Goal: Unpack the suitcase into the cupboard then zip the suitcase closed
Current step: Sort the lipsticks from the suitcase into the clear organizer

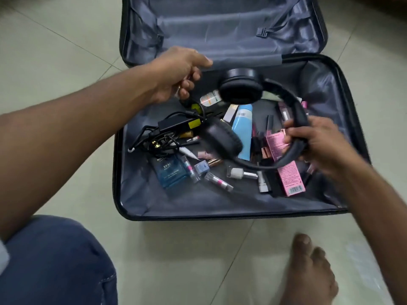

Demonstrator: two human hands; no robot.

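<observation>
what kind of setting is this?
Probably a room in a home: an open suitcase lies on a pale tiled floor, packed with toiletries and headphones, and the person's bare foot rests beside it.

You're looking into one suitcase (123, 172) holding one pair of headphones (242, 86), one cologne bottle (170, 172), one blue tube (242, 128), one charger (176, 124).

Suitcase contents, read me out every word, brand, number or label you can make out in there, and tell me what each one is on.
"SKAI": on the blue cologne bottle.
"EAU DE COLOGNE": same bottle, lower line, only just readable.
Small line above "SKAI": cut off and blurred, unreadable.
Pink box: print and barcode too small to read.
Light blue tube: label blurred.
Yellow sticker on the black charger: unreadable.
Nothing readable on the headphones gripped by the right hand.
</observation>
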